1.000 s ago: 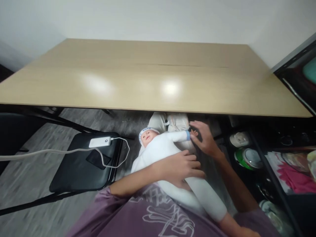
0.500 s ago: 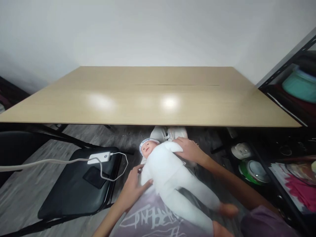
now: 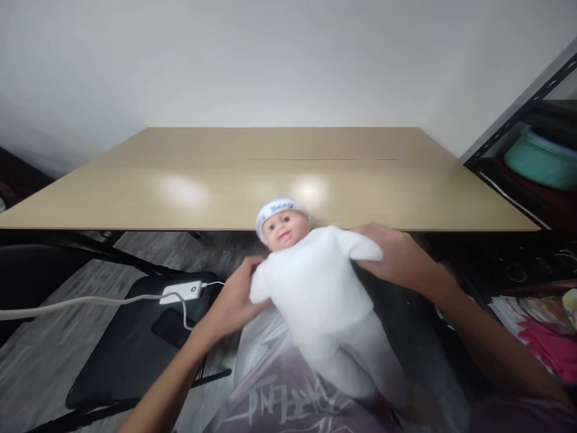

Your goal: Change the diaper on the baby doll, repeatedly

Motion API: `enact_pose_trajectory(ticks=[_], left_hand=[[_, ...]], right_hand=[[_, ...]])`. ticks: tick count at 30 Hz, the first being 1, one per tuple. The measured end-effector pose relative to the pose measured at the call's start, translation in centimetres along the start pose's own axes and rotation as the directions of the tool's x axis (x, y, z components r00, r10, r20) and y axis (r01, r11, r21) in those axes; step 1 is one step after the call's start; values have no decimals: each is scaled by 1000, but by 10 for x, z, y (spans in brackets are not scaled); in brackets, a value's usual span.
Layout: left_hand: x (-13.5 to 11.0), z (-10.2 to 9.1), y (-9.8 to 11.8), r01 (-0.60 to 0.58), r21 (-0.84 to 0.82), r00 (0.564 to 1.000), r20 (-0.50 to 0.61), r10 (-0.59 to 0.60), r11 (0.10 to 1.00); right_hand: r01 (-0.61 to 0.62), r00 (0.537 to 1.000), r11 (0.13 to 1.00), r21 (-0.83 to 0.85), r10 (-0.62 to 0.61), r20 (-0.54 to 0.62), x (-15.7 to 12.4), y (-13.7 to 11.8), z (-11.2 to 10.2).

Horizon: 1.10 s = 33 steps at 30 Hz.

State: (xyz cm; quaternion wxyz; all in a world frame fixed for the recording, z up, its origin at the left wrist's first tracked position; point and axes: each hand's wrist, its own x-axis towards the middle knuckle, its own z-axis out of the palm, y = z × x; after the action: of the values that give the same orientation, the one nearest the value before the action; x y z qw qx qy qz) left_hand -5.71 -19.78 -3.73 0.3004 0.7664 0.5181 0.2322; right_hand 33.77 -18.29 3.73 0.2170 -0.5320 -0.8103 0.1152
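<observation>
A baby doll (image 3: 315, 282) in a white top, white trousers and a white cap with blue lettering is held up in front of my lap, tilted with its head toward the upper left. My left hand (image 3: 241, 294) grips its arm on the left side, thumb below the sleeve. My right hand (image 3: 396, 255) holds the other arm near the sleeve end, its fingertips partly hidden behind it. The doll's head overlaps the front edge of the wooden table (image 3: 202, 180). Its feet are blurred and hard to make out.
On the left stands a black chair (image 3: 117, 349) with a white power bank (image 3: 181, 292), its cable and a dark phone (image 3: 170, 328). A shelf on the right carries a teal container (image 3: 543, 157), papers and a pink item (image 3: 552, 349). A pale wall rises behind the table.
The doll has been lifted from my lap toward the camera and the table edge. Both hands rose with it, and my right hand moved outward to the right.
</observation>
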Motion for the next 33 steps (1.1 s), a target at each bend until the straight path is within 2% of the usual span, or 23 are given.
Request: enact_pose_trajectory(ticks=[3, 7, 11, 14, 17, 20, 22, 29, 33], left_hand=[[67, -16, 4, -94, 24, 995, 29, 94, 995], [153, -24, -5, -181, 26, 982, 58, 180, 983], [219, -33, -21, -231, 84, 971, 82, 225, 969], [257, -42, -36, -211, 197, 977, 39, 207, 958], [287, -50, -53, -136, 319, 986, -50, 160, 938], [315, -53, -71, -55, 407, 987, -118, 113, 912], [334, -54, -84, -54, 454, 983, -132, 126, 890], [409, -63, -121, -68, 428, 968, -190, 163, 901], [457, -72, -137, -44, 428, 958, -238, 159, 902]], right_hand=[[-24, 996, 995, -95, 16, -86, 19, 37, 7], [-55, 988, 986, -156, 31, -153, 45, 88, 20], [-68, 984, 978, -196, 34, -173, 74, 130, 29], [-85, 976, 982, -168, 48, -213, 103, 155, 34], [-114, 966, 980, -160, 72, -250, 136, 177, 39], [-120, 965, 979, -168, 75, -253, 170, 198, 47], [-123, 966, 977, -175, 77, -246, 192, 209, 54], [-127, 961, 975, -182, 76, -265, 267, 240, 71], [-135, 937, 976, -168, 71, -341, 310, 261, 77]])
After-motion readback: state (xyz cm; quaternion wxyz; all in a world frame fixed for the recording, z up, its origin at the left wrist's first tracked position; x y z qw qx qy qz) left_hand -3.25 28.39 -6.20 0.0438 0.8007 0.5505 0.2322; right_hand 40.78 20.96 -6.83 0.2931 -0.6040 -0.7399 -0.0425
